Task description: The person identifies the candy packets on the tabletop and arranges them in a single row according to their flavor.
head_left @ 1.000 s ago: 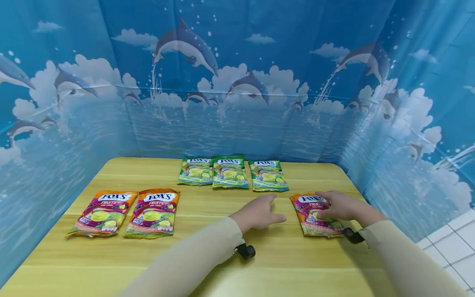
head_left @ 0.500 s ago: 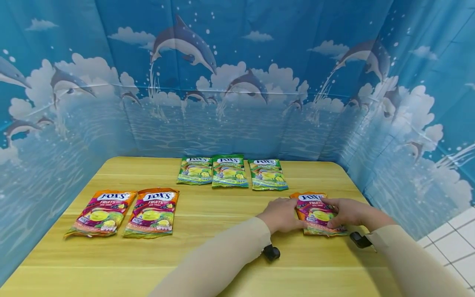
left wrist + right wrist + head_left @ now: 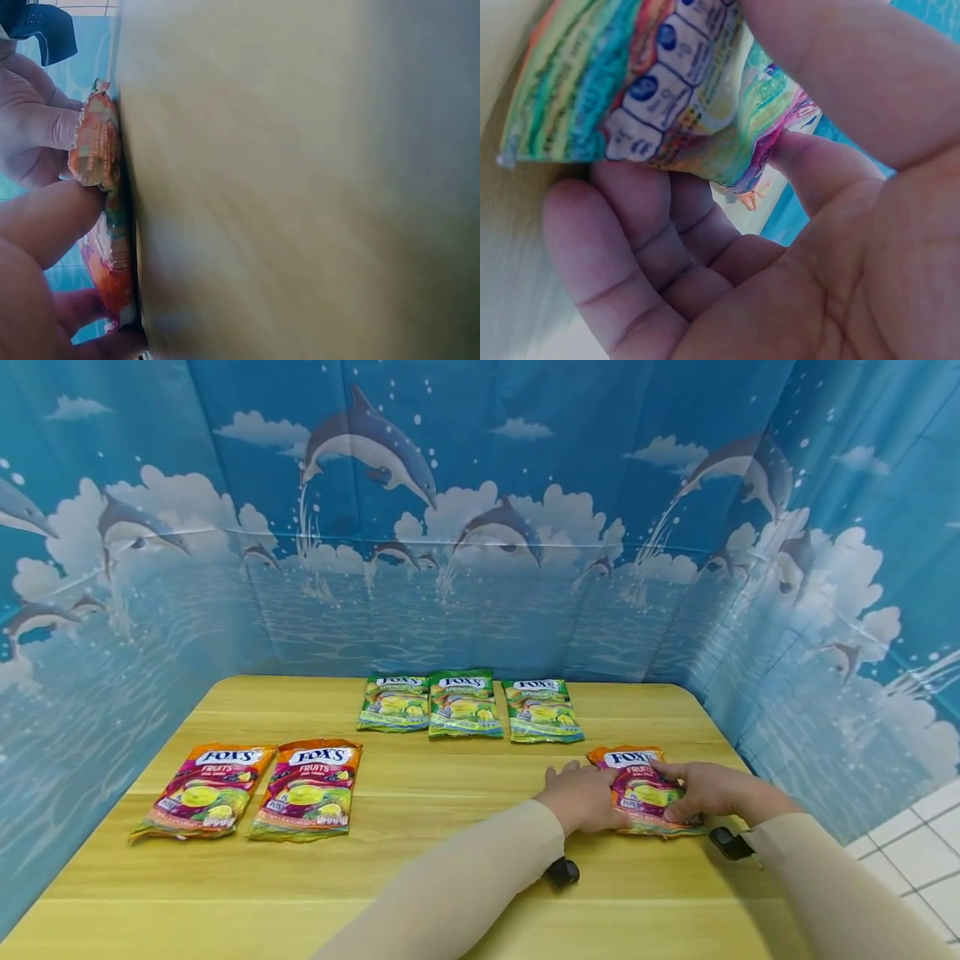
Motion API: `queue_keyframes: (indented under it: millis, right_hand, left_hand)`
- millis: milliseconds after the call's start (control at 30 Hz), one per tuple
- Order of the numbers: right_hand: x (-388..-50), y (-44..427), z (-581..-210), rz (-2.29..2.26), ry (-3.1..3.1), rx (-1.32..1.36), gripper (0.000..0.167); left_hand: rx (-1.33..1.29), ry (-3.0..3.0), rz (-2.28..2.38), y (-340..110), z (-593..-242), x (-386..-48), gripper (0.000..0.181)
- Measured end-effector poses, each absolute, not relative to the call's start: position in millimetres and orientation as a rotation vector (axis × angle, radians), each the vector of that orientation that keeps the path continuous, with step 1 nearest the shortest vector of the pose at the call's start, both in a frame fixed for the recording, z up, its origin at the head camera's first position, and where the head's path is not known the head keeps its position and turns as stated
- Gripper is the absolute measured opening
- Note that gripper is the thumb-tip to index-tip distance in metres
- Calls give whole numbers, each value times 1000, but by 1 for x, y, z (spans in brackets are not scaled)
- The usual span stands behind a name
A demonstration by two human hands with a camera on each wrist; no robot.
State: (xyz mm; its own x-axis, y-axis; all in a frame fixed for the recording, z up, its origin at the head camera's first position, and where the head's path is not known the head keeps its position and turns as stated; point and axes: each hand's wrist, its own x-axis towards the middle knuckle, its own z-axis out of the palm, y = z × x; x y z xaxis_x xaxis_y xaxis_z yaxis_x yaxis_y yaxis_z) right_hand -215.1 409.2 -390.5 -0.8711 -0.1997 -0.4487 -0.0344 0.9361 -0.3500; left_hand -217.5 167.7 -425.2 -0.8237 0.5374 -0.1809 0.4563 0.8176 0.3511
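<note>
A red and purple FOX'S candy bag [image 3: 645, 789] lies at the right of the wooden table, a hand at either side. My left hand [image 3: 581, 797] holds its left side, thumb near the bottom corner; in the left wrist view the thumb and fingers [image 3: 101, 345] touch the bag [image 3: 112, 277]. From the right, my right hand [image 3: 712, 792] grips the other side, thumb on top. Curled fingers [image 3: 630, 202] lie under the bag's edge [image 3: 577, 97] in the right wrist view. The left hand's fingertips are partly hidden in the head view.
Two more red and purple bags [image 3: 202, 792] [image 3: 307, 789] lie side by side at the left of the table [image 3: 225, 893]. Three green FOX'S bags [image 3: 395, 703] [image 3: 465, 704] [image 3: 542, 711] form a row at the back. A blue dolphin curtain [image 3: 480, 610] surrounds the back and sides.
My left hand has moved right from beside the bag to its left edge and taken hold there. My right hand has shifted slightly right on the bag, uncovering more of its front.
</note>
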Motion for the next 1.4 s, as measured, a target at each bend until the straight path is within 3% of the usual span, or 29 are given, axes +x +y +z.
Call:
queue_keyframes:
  millis: [1400]
  right_hand:
    - [-212, 409, -391, -579, 2588, -177, 105]
  left_hand:
    - [703, 2721, 515, 171, -423, -217, 78]
